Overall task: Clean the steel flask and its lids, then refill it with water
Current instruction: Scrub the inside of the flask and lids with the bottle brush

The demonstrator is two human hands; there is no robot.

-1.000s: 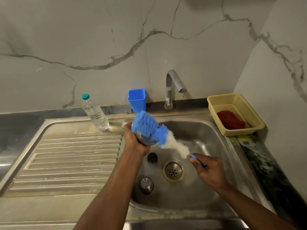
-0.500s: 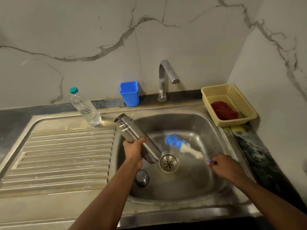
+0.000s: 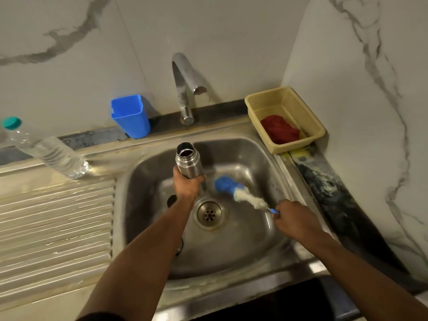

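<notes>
My left hand (image 3: 187,184) grips the steel flask (image 3: 188,161) round its lower body and holds it nearly upright over the sink basin (image 3: 252,156), open mouth up. My right hand (image 3: 294,220) holds the blue handle of a bottle brush (image 3: 240,192). The brush's blue and white bristles lie low in the basin, just right of the flask and apart from it. A dark lid (image 3: 171,200) peeks out left of my left wrist. Another lid (image 3: 180,247) is mostly hidden under my left forearm.
The tap (image 3: 185,89) stands behind the basin, with no water running. A blue cup (image 3: 130,115) sits at the back ledge. A plastic water bottle (image 3: 46,151) stands on the ribbed drainboard (image 3: 55,228). A beige basket (image 3: 286,118) with a red cloth (image 3: 280,129) sits at the right. The drain (image 3: 209,214) is uncovered.
The brush came away from the flask and dropped into the basin to the right. My left hand turned the flask from tilted to nearly upright. The view moved closer to the sink.
</notes>
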